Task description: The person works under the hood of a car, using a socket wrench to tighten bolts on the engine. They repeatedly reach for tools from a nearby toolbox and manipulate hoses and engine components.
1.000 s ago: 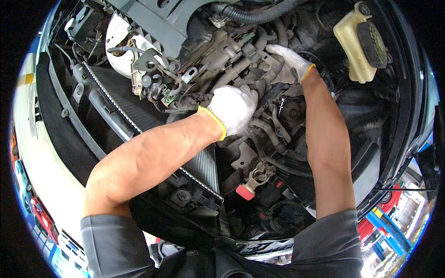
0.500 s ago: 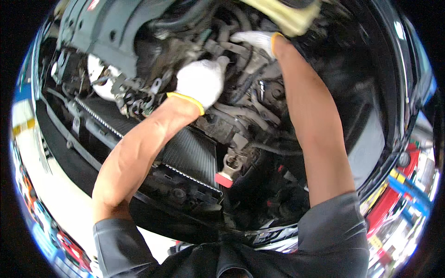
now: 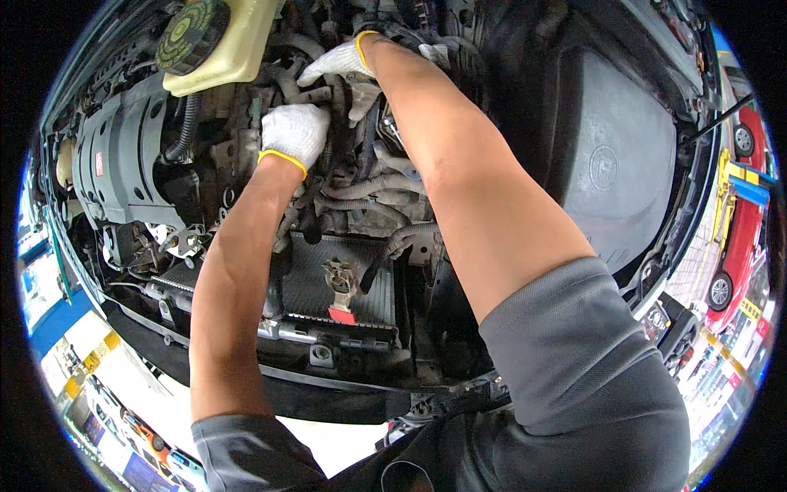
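Down in an engine bay, my white-gloved left hand (image 3: 295, 131) has its fingers curled among hoses and fittings; what they grip is hidden. My gloved right hand (image 3: 334, 64) is higher and slightly right, fingers stretched down-left onto the dark parts beside a bent hose (image 3: 299, 45). A translucent yellowish reservoir with a black cap (image 3: 229, 57) is above and left of my left hand. Corrugated hoses (image 3: 369, 187) run below both hands, partly behind my right forearm.
A grey engine cover (image 3: 119, 156) is at the left, a large grey box lid (image 3: 619, 168) at the right. The radiator (image 3: 373, 283) and a bracket with a red tab (image 3: 343, 287) are in front. Outside are red cars (image 3: 734, 271) and a blue lift post (image 3: 750, 193).
The view has swung round, so the reservoir now appears at upper left rather than upper right. Both hands sit higher and further left in the picture, still among the engine parts.
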Demonstrator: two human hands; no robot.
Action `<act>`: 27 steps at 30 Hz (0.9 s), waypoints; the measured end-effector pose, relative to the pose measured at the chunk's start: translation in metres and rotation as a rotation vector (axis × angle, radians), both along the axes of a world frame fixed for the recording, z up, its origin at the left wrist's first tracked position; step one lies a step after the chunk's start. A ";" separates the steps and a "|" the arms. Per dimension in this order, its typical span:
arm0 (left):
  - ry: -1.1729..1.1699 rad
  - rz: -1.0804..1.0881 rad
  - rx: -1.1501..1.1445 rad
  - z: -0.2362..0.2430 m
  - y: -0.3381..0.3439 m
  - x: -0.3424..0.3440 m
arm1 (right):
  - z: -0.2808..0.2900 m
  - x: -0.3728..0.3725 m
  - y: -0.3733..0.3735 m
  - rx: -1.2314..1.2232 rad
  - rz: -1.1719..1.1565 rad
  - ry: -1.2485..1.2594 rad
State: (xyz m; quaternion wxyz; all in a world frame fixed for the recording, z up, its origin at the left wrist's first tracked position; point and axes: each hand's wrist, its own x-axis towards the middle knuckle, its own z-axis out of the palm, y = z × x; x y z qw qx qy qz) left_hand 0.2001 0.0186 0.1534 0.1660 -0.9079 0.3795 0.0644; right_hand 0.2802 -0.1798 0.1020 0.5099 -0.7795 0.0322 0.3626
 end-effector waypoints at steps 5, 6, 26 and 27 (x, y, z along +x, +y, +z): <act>-0.095 0.013 0.026 -0.008 -0.013 0.000 | 0.002 -0.001 0.002 0.012 -0.005 0.015; -0.093 -0.003 0.028 -0.010 -0.013 0.001 | 0.002 -0.002 0.003 0.014 -0.009 0.017; -0.416 -0.448 -0.229 -0.008 -0.009 0.017 | -0.023 0.023 -0.012 0.109 0.133 0.027; -0.333 -0.464 -0.171 -0.010 -0.011 0.022 | -0.034 0.018 -0.010 0.068 0.024 -0.013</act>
